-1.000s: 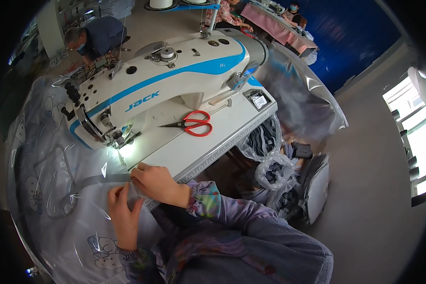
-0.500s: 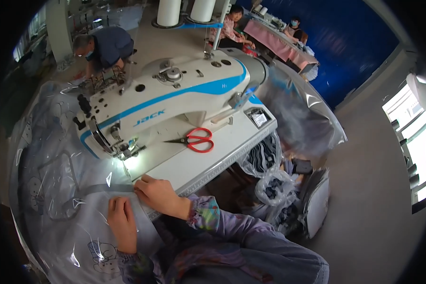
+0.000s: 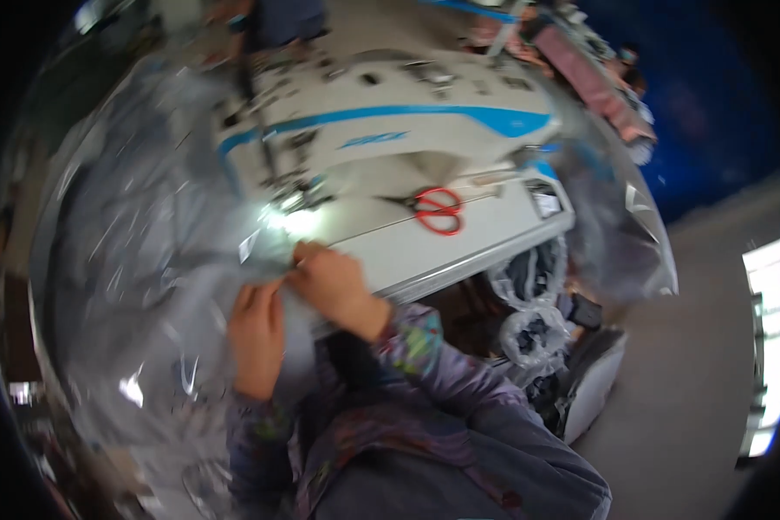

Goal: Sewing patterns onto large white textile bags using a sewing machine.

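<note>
A large translucent grey plastic sheet (image 3: pixel 147 295) spreads over the left side and under the needle end of a white and blue sewing machine (image 3: pixel 381 126). Its lamp lights the spot just beyond my fingers. My right hand (image 3: pixel 334 286) is closed, fingers curled on the sheet's edge at the near side of the machine bed. Close to its left, my left hand (image 3: pixel 257 338) pinches the same sheet, fingers pressed together. Motion blur hides the fingertips' exact hold. Red-handled scissors (image 3: pixel 419 206) lie on the machine bed, right of the needle area.
Clear bags (image 3: pixel 533 334) of dark pieces hang below the bed's right edge, beside a stack of grey sheets (image 3: pixel 594 381). More plastic (image 3: pixel 615 208) drapes behind the machine. A person in dark clothes (image 3: pixel 290 22) is beyond it; a pink-covered table (image 3: pixel 581 74) stands far right.
The whole view has shifted and blurred, so the machine sits farther right and higher. My hands have come closer together, and the sheet beside my left hand is more bunched.
</note>
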Motion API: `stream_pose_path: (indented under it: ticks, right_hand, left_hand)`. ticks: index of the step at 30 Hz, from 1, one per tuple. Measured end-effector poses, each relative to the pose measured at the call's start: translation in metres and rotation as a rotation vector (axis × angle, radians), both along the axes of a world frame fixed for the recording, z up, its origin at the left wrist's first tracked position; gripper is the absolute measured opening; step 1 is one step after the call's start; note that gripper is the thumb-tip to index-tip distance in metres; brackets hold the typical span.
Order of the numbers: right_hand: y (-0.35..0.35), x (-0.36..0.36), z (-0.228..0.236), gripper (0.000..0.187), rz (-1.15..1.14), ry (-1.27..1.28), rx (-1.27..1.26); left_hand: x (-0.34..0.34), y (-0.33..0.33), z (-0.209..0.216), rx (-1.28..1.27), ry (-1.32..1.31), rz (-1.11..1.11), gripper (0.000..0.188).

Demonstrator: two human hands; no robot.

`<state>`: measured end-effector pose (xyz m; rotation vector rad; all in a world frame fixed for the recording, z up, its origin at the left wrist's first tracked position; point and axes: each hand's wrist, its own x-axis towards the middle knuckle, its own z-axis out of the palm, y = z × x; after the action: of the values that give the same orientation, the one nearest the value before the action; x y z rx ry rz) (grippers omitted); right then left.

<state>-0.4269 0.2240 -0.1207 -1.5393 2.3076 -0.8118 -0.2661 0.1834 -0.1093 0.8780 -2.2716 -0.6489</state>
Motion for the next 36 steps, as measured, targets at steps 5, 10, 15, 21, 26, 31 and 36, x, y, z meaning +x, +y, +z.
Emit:
stream_pose_path:
  ticks: [5,10,15,21,26,31,36]
  right_hand:
    - [0.004,-0.024,0.008,0.023,0.017,-0.108,-0.070]
    - [-0.002,-0.015,0.003,0.023,0.079,-0.251,-0.063]
    - [-0.001,-0.024,0.000,0.023,0.089,-0.311,-0.067]
    - [-0.003,-0.026,0.012,0.025,0.090,-0.208,-0.001]
    - [-0.013,-0.030,0.014,0.022,0.177,-0.333,0.066]
    - [-0.021,-0.030,0.010,0.018,0.224,-0.223,-0.091]
    - [-0.004,-0.046,-0.004,0.018,0.283,0.112,-0.365]
  left_hand:
    - [-0.009,0.000,-0.009,-0.034,0.013,0.053,0.018]
    - [0.003,0.000,-0.010,0.034,0.145,0.060,0.019]
    - [-0.003,0.004,-0.005,0.067,0.123,0.031,0.020]
    - [-0.004,0.006,0.002,0.033,0.110,0.023,0.022]
    - [-0.004,0.003,0.011,-0.040,0.100,0.060,0.022]
    - [-0.005,0.001,0.014,-0.070,0.047,0.055,0.021]
    - [-0.021,-0.001,0.006,-0.035,0.048,-0.038,0.024]
